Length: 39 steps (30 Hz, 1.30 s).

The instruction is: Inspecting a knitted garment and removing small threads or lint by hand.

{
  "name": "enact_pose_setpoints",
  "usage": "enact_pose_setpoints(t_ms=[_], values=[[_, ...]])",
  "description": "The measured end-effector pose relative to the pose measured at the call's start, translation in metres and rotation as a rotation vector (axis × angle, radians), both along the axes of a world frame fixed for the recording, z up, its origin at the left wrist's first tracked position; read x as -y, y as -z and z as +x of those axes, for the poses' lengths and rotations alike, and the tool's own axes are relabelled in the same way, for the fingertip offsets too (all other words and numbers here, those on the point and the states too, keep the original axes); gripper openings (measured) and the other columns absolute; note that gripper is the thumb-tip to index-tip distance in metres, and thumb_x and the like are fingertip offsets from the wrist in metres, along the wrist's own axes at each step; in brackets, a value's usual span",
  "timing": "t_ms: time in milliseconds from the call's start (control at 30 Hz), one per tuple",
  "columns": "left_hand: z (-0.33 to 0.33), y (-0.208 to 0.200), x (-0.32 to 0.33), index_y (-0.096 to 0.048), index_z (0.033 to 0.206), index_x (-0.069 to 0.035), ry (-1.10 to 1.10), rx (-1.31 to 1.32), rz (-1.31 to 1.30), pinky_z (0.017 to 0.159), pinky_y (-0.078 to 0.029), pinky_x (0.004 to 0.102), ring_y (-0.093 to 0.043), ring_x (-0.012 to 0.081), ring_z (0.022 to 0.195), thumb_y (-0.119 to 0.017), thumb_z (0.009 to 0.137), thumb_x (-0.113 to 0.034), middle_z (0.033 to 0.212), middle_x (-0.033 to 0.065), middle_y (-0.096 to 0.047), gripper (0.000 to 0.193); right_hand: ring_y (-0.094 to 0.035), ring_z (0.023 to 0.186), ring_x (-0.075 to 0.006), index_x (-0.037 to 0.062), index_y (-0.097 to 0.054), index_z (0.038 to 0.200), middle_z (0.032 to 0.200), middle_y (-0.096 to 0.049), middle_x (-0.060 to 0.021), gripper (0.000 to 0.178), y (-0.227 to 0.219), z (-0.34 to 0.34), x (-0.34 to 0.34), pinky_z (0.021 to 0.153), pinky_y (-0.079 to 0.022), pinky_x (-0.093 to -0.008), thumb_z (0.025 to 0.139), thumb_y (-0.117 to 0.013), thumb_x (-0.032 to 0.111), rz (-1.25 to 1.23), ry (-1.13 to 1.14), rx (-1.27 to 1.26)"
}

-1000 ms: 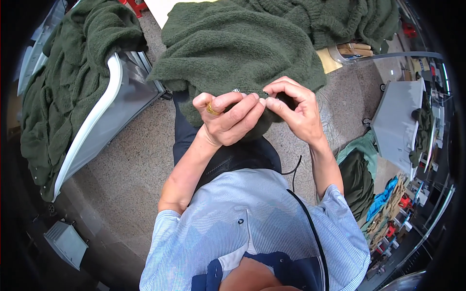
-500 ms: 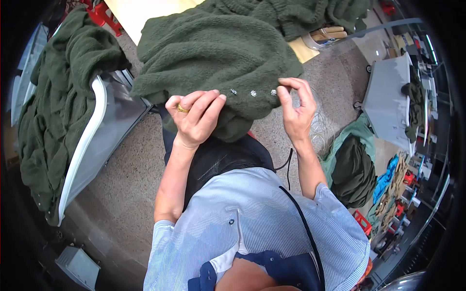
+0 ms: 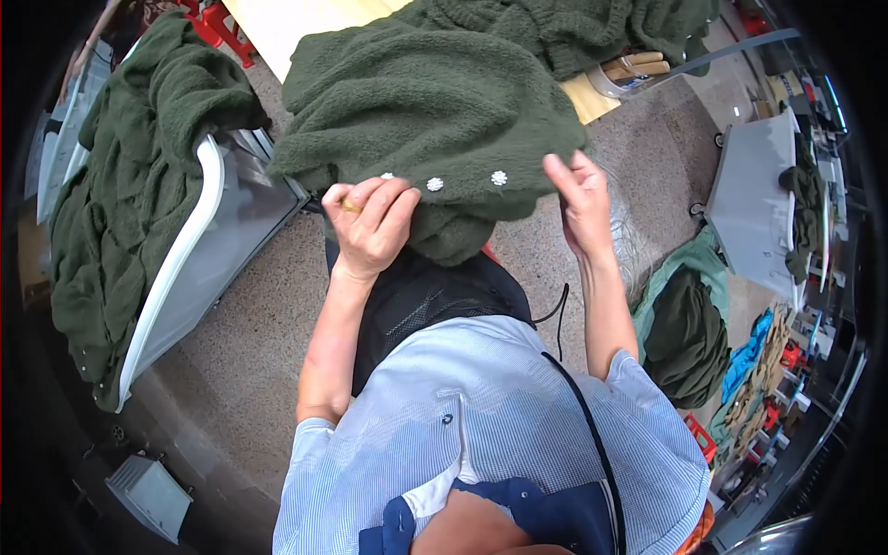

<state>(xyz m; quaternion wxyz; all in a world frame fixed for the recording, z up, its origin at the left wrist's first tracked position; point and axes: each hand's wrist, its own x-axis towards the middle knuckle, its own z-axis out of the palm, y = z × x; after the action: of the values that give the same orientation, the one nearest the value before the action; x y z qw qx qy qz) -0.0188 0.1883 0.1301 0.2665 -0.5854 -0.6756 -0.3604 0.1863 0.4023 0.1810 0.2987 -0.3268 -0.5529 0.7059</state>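
A dark green fuzzy knit garment [image 3: 416, 102] lies bunched in front of me, its near edge hanging over my lap. Along that edge runs a row of shiny white, flower-like buttons [image 3: 436, 184]. My left hand [image 3: 370, 222] is closed on the edge, fingers folded over the cloth beside one button, a ring on one finger. At the garment's right end is my right hand [image 3: 585, 199], thumb and fingers apart and slightly blurred. Nothing shows between them, and the fingertips are close to the cloth.
More green knitwear [image 3: 573, 32] lies on the table beyond, near a clear container [image 3: 615, 79] with wooden-handled tools. A grey cart [image 3: 217, 236] heaped with green knits stands left, another cart [image 3: 754, 185] right. A green bundle [image 3: 684, 324] rests on the floor at right.
My right hand has come away from the button at the right and moved slightly right, its fingers parting. The buttoned edge has turned, so the buttons now face up more plainly.
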Motion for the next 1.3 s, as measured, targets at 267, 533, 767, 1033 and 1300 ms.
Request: enact_pose_setpoints(t_ms=[267,533,767,1033,1300], values=[[0.007,-0.004,0.001,-0.078,0.107,-0.017,-0.033,0.011,0.042,0.096,-0.039,0.0414,-0.073,0.015,0.097,-0.089,0.079,-0.005,0.108,-0.0052,-0.076,0.033,-0.055,0.092,-0.0011,0.0061,-0.07,0.106,0.101,-0.066,0.0071,0.014,-0.005,0.025,-0.025,0.083,-0.042,-0.0247,0.113,-0.07,0.018,0.129,-0.162,0.054],[-0.001,0.002,0.006,-0.075,0.127,-0.013,-0.188,0.223,-0.005,0.106,-0.043,0.0452,-0.072,0.026,0.114,-0.086,0.078,-0.006,0.128,0.0049,-0.076,0.05,-0.043,0.08,0.0,0.0073,-0.064,0.103,0.09,-0.049,0.0089,0.016,-0.045,0.033,-0.017,0.071,-0.037,-0.0226,0.095,-0.076,0.002,0.058,-0.247,0.023],[-0.009,0.005,0.003,-0.076,0.121,-0.006,-0.185,0.474,0.065,0.099,-0.053,0.0445,-0.074,0.0331,0.104,-0.075,0.078,0.008,0.111,0.01,-0.079,0.045,-0.047,0.076,-0.0011,-0.0006,-0.071,0.118,0.09,-0.058,0.0073,0.025,-0.075,0.021,-0.01,0.069,-0.037,-0.0197,0.094,-0.077,-0.002,0.075,-0.286,-0.074],[-0.031,-0.041,0.024,-0.075,0.103,-0.011,-0.183,0.133,0.344,0.084,-0.05,0.0434,-0.068,0.0275,0.086,-0.075,0.065,0.008,0.095,0.0068,-0.069,0.042,-0.073,0.105,-0.0138,-0.0072,-0.067,0.139,0.12,-0.077,-0.009,0.037,-0.07,0.021,-0.024,0.097,-0.056,-0.0295,0.103,-0.068,-0.002,0.028,-0.029,-0.234],[-0.04,-0.043,0.029,-0.075,0.107,-0.012,-0.106,0.095,0.29,0.086,-0.048,0.0404,-0.071,0.0221,0.086,-0.083,0.067,0.002,0.101,0.0013,-0.071,0.044,-0.075,0.109,-0.0133,-0.0065,-0.064,0.144,0.131,-0.077,-0.0125,0.039,-0.057,0.023,-0.029,0.101,-0.058,-0.0268,0.105,-0.062,0.0,-0.067,-0.015,-0.245]])
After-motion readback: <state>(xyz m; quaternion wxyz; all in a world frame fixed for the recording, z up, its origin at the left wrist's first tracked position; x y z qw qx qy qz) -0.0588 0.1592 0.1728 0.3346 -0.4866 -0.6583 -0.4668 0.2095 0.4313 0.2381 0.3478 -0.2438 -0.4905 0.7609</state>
